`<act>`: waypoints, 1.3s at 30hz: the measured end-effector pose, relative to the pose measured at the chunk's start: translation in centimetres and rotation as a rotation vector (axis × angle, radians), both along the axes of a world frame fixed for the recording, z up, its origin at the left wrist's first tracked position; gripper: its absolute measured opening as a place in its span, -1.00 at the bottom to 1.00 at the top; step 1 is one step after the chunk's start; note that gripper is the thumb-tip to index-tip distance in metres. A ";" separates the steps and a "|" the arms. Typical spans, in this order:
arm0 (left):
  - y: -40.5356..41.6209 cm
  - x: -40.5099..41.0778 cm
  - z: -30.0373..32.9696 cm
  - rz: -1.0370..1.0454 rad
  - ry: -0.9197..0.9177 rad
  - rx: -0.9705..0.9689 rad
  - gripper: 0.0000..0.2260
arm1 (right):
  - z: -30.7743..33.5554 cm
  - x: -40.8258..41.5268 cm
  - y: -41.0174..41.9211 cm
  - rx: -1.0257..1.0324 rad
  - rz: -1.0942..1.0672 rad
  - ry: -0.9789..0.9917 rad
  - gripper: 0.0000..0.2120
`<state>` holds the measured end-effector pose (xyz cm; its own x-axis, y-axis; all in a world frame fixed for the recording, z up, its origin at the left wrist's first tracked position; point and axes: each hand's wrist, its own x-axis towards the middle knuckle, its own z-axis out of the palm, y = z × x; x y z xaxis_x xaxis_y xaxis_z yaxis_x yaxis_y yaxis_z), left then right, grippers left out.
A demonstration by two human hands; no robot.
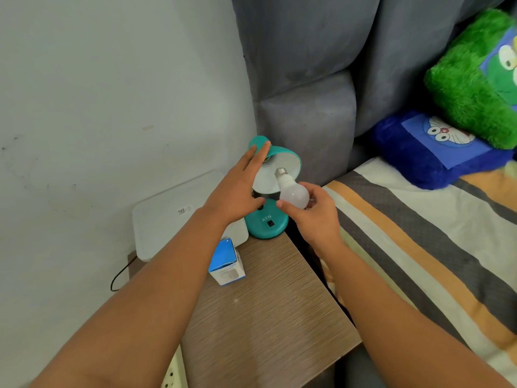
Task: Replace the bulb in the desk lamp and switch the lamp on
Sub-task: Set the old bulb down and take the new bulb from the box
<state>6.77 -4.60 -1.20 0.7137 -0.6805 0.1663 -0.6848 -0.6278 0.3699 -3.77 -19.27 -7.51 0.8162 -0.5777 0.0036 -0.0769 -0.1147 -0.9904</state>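
Observation:
A small teal desk lamp [267,224] stands at the far end of a wooden bedside table [268,306]. Its shade [288,161] is tilted so the white inside faces me. My right hand [314,212] grips a white bulb [293,193] by the globe, with the metal screw base pointing up into the mouth of the shade. My left hand [237,189] is spread with straight fingers, its fingertips lying on the top of the shade near the neck. A black rocker switch [270,223] sits on the lamp's round base.
A blue and white bulb box [227,263] stands on the table near my left forearm. A white flat device [173,214] lies behind it by the wall. A grey headboard, striped bed and plush pillows [436,147] lie to the right. A power strip [172,373] shows at the bottom.

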 end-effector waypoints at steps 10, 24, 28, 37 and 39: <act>1.3 -11.9 -8.2 0.367 0.146 -0.295 -0.35 | -3.6 -7.1 -1.6 -0.131 0.119 0.239 -0.45; 0.8 -15.0 -20.0 0.432 0.322 0.156 -0.36 | -9.3 -4.7 0.6 -0.223 0.322 0.421 -0.44; 0.8 -15.4 -22.3 0.439 0.244 0.223 -0.33 | -10.5 -3.6 1.3 -0.292 0.372 0.439 -0.44; 0.9 -15.8 -23.4 0.421 0.270 0.207 -0.32 | -11.6 -2.7 2.3 -0.357 0.408 0.465 -0.38; 1.3 -15.7 -23.1 0.403 0.289 0.194 -0.35 | -11.4 -2.7 2.3 -0.355 0.424 0.489 -0.29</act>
